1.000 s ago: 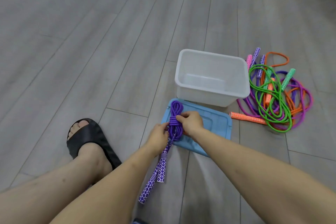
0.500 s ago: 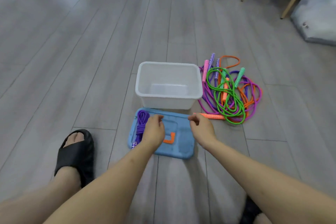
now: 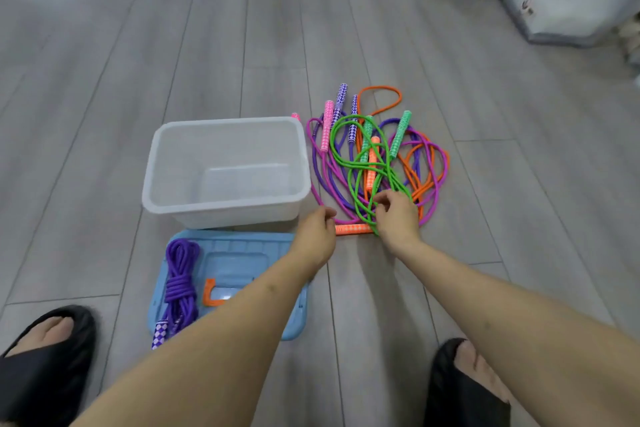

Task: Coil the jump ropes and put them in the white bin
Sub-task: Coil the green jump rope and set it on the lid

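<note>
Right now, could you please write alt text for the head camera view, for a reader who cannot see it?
A person's right hand reaches into a tangle of jump ropes on a grey floor, fingers at the green rope, with the left hand beside it. Left of the tangle sits an empty white bin; a coiled purple rope lies on the blue lid.

coiled purple rope (image 3: pixel 180 282) lies outside empty white bin (image 3: pixel 227 206); tangled ropes (image 3: pixel 375 163) lie beside the bin.
</note>
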`<state>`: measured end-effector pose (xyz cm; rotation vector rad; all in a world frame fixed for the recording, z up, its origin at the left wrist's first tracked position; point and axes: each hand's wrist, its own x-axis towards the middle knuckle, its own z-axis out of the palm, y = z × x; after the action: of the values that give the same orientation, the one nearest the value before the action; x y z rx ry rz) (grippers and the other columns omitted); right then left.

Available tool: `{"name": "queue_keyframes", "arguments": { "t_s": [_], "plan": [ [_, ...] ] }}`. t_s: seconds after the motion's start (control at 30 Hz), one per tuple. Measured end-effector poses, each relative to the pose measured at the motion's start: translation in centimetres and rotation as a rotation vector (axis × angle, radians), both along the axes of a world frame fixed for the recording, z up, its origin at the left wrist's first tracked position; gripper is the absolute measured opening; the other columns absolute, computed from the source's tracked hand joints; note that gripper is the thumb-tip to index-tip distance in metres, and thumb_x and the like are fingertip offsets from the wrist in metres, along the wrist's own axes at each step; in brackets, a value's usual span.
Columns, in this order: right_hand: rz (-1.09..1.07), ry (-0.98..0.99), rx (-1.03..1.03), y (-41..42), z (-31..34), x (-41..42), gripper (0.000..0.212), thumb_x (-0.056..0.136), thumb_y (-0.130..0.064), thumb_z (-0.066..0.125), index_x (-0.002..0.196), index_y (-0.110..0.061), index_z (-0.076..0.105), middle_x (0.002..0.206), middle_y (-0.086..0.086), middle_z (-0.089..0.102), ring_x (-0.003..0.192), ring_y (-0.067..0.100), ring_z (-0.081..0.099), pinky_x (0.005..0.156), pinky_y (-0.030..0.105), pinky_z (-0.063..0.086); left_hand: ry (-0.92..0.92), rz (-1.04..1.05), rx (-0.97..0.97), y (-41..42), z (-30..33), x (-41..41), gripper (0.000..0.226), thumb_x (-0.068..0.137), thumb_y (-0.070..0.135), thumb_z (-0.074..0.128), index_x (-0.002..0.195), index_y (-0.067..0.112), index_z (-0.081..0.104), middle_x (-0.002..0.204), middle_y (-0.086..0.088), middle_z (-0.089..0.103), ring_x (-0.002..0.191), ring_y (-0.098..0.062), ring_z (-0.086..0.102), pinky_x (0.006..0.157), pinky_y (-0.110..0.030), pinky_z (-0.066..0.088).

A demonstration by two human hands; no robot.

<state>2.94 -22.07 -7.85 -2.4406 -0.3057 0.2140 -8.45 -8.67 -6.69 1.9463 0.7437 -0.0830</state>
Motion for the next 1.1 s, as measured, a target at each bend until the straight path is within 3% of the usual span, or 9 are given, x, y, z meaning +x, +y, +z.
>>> {"name": "queue_keyframes", "arguments": {
  "t_s": [0.23,0.33,0.47,0.63,0.77,0.9,1.0,1.1],
  "plan": [
    [-0.128,0.027,-0.029,1.4,-1.5,6.6,0.028,0.097,-0.012,0.063,0.124,-0.006,0.064,0.126,0.018,0.06,0.117,0.035,0.058,0.105,0.041,0.046,0.026,0.021,0.027,0.1,-2.0,2.6,0.029,0.108,0.015,0.043,0.131,0.014,0.059,0.132,-0.008,0.061,0.111,-0.016,0.055,0.088,-0.025,0.039],
    [-0.15,0.136,-0.071,1.9,-2.1,8.4,0.031,0.094,-0.019,0.069,0.124,-0.01,0.062,0.117,0.015,0.066,0.102,0.035,0.067,0.087,0.044,0.056,0.045,0.01,0.047,0.2,-2.9,3.2,0.029,0.107,0.015,0.042,0.131,0.015,0.059,0.13,-0.006,0.061,0.106,-0.015,0.054,0.085,-0.026,0.04],
    [-0.213,0.173,-0.032,1.9,-2.8,9.5,0.023,0.099,-0.02,0.061,0.12,-0.011,0.061,0.113,0.01,0.067,0.097,0.032,0.067,0.074,0.036,0.051,0.049,0.024,0.05,0.1,-3.4,3.8,0.027,0.107,0.016,0.041,0.128,0.017,0.059,0.125,-0.006,0.061,0.102,-0.016,0.057,0.084,-0.029,0.044],
    [-0.242,0.061,0.035,2.1,-3.2,11.6,0.025,0.107,-0.019,0.046,0.119,-0.009,0.064,0.116,0.014,0.065,0.103,0.032,0.063,0.078,0.034,0.043,0.059,0.039,0.026,0.2,-3.6,4.3,0.026,0.108,0.017,0.04,0.127,0.019,0.057,0.119,-0.005,0.06,0.089,-0.009,0.057,0.074,-0.027,0.048],
    [-0.373,0.133,0.104,2.7,-3.2,14.0,0.02,0.104,-0.018,0.054,0.114,-0.007,0.067,0.116,0.014,0.07,0.108,0.034,0.064,0.085,0.036,0.048,0.063,0.089,0.014,0.4,-4.0,4.6,0.026,0.109,0.015,0.04,0.129,0.017,0.056,0.114,-0.001,0.059,0.082,-0.002,0.052,0.065,-0.018,0.041],
    [-0.472,0.26,0.123,3.3,-4.0,15.8,0.034,0.099,-0.033,0.064,0.113,-0.002,0.069,0.111,0.016,0.072,0.104,0.037,0.067,0.085,0.041,0.055,0.068,0.12,0.002,1.0,-4.6,4.7,0.026,0.108,0.016,0.041,0.128,0.018,0.057,0.121,-0.003,0.059,0.094,-0.011,0.057,0.074,-0.024,0.044],
    [-0.506,0.297,0.136,4.0,-4.2,16.5,0.047,0.092,-0.044,0.072,0.11,-0.001,0.066,0.101,0.009,0.07,0.09,0.03,0.065,0.072,0.035,0.048,0.077,0.159,-0.031,1.3,-4.8,5.0,0.025,0.108,0.016,0.041,0.127,0.019,0.057,0.119,-0.003,0.061,0.098,-0.017,0.06,0.077,-0.029,0.046],
    [-0.481,0.328,0.11,4.5,-4.3,16.5,0.043,0.089,-0.04,0.074,0.113,-0.004,0.067,0.106,0.008,0.072,0.09,0.032,0.067,0.073,0.038,0.054,0.076,0.163,-0.041,1.1,-4.5,5.6,0.024,0.107,0.017,0.041,0.125,0.02,0.057,0.116,-0.002,0.062,0.095,-0.018,0.061,0.075,-0.031,0.05]
  ]
}}
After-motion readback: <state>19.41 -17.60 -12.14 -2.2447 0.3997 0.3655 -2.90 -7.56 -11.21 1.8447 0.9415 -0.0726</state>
